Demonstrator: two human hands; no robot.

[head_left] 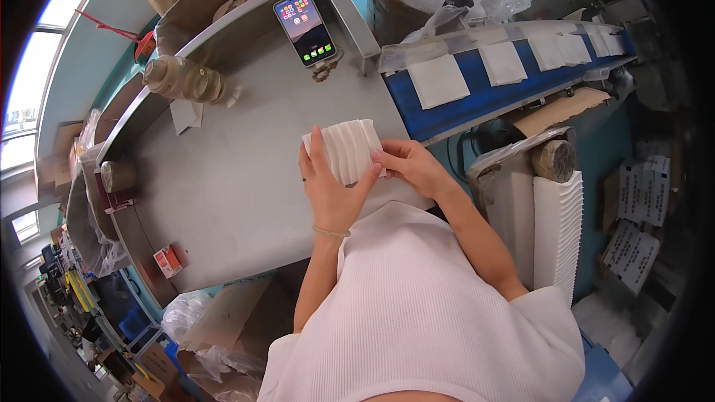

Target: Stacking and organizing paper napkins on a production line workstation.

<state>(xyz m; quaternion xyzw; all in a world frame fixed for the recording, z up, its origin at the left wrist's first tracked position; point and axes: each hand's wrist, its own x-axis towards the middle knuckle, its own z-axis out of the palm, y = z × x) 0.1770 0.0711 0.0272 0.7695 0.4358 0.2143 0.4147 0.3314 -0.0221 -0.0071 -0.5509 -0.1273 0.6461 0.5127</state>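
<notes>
Standing at a grey metal surface, the person in a white ribbed top holds a small stack of white folded sheets in both hands, over the near right part of the surface; from where I am I cannot tell whether the stack touches the metal. The left hand spans it from the near left, its fingers spread fairly wide, one lying across the top of the folds and the thumb reaching toward the right edge. The right hand has its fingers drawn in narrow, thumb and fingertips gripping the stack's right side, just beside the left thumb. A beaded bracelet circles the left wrist. Beyond the hands, a phone with a lit screen lies near the far edge. To its left is a clear bottle, with white paper just beside it, and a small red and white box sits at the near left corner. A blue conveyor belt runs off to the right, carrying white folded pieces set in a row. Below the belt, beside the person's right arm, stretches a long row of white folded sheets.
</notes>
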